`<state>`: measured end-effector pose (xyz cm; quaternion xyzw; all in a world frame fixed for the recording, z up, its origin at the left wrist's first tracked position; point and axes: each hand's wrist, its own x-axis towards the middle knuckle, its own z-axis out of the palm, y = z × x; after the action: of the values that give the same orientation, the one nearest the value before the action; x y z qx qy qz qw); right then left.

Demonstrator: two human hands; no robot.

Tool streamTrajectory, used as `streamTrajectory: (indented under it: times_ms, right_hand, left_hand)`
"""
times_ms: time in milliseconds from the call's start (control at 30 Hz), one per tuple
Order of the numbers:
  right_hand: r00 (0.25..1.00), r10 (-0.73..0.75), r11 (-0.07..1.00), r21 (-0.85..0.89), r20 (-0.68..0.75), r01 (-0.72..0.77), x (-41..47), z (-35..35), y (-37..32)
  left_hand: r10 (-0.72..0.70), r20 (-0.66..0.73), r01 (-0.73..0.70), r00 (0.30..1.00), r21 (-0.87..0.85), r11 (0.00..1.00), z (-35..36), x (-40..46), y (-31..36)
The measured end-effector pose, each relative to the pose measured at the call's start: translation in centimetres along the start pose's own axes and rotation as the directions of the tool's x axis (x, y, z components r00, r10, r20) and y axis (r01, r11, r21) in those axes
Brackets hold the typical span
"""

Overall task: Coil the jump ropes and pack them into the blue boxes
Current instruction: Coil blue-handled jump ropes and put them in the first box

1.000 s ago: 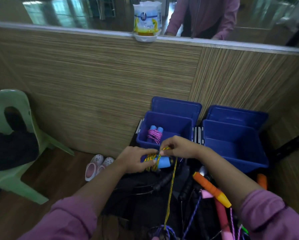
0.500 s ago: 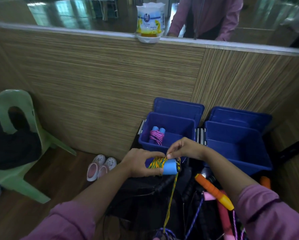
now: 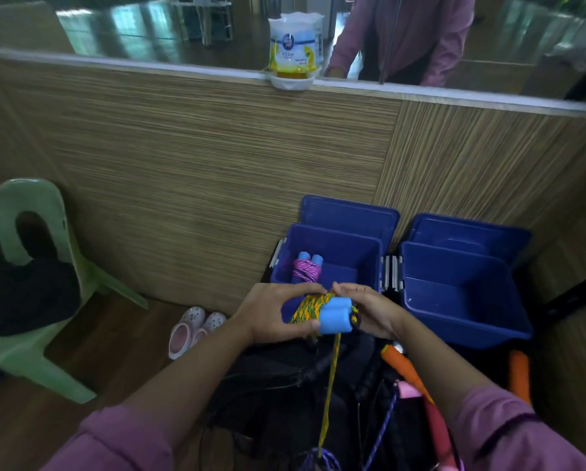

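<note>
My left hand [image 3: 271, 312] grips a yellow-green jump rope [image 3: 310, 306] wound round its two light-blue foam handles [image 3: 335, 317]. My right hand [image 3: 369, 309] holds the handles' right side, fingers curled over the top. A loose strand of the same rope hangs straight down from the bundle. Just behind my hands stands the left blue box [image 3: 362, 246], with a coiled pink rope [image 3: 305, 270] on blue handles inside. The right blue box [image 3: 461, 294] stands beside it, nothing visible in it.
Both boxes have lids propped against the wood-panel wall [image 3: 216, 171]. Below my hands lie more ropes with orange handles [image 3: 403, 368] and a pink handle on a dark bag. A green plastic chair [image 3: 36, 266] and pink clogs [image 3: 193, 328] stand left.
The bundle has turned so the blue handle ends face me. My right hand moved from pinching the strand on top to holding the handles' right side.
</note>
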<state>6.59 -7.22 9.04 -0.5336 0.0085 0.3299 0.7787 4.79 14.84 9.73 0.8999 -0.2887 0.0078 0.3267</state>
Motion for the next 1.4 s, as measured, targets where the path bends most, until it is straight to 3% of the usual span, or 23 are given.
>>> streamTrajectory:
  times_ms: [67,133,300,400,500,567,633,733,900,1033,1167,1400]
  right_hand:
    - [0.998,-0.005,0.989,0.146,-0.062,0.014,0.1,0.5,1.1]
    - [0.998,0.015,0.983,0.181,-0.063,-0.004,0.4,0.6,2.6]
    - [0.991,0.096,0.993,-0.064,-0.097,-0.102,-0.5,2.4,6.7]
    - [0.980,0.127,0.934,-0.313,-0.155,-0.170,-1.3,3.2,7.6]
    - [0.977,0.095,0.891,-0.421,-0.191,-0.169,-1.4,3.5,6.8]
    - [0.977,0.044,0.855,-0.498,-0.207,-0.144,-1.4,4.0,5.6]
    - [0.977,-0.036,0.722,-0.682,-0.208,-0.119,-1.5,4.6,3.9]
    - [0.980,-0.151,0.335,-0.940,-0.128,-0.071,-1.7,4.5,1.2]
    - [0.987,-0.157,0.104,-0.995,-0.023,-0.006,-1.7,3.8,-1.8]
    - [0.992,-0.126,0.180,-0.983,0.019,0.042,-1.6,2.3,-3.3]
    - [0.994,-0.047,0.232,-0.967,0.096,0.105,-1.1,0.5,-3.4]
    - [0.992,-0.011,0.481,-0.869,0.127,0.117,-0.9,0.0,-3.8]
  left_hand:
    - [-0.052,-0.066,0.051,0.996,-0.018,0.999,0.0,0.2,0.0]
    - [-0.119,-0.145,0.114,0.982,-0.045,0.993,-0.1,0.3,0.1]
    - [-0.301,-0.307,0.289,0.903,-0.085,0.953,-0.2,1.4,0.4]
    - [-0.404,-0.364,0.425,0.839,-0.024,0.905,0.3,1.9,0.4]
    - [-0.483,-0.384,0.540,0.787,0.049,0.840,1.1,1.9,-0.4]
    - [-0.483,-0.373,0.559,0.792,0.126,0.820,1.8,2.1,-0.8]
    - [-0.478,-0.332,0.556,0.813,0.202,0.806,2.3,2.3,-1.3]
    - [-0.456,-0.253,0.516,0.853,0.281,0.810,2.9,2.3,-1.6]
    - [-0.374,-0.121,0.385,0.920,0.465,0.797,2.9,2.6,-0.5]
    - [-0.199,-0.016,0.183,0.980,0.479,0.858,2.7,1.3,-1.2]
    - [-0.092,0.104,0.046,0.990,0.383,0.923,2.7,0.9,-1.9]
    - [-0.101,0.102,0.074,0.990,0.239,0.968,2.5,0.3,-1.2]
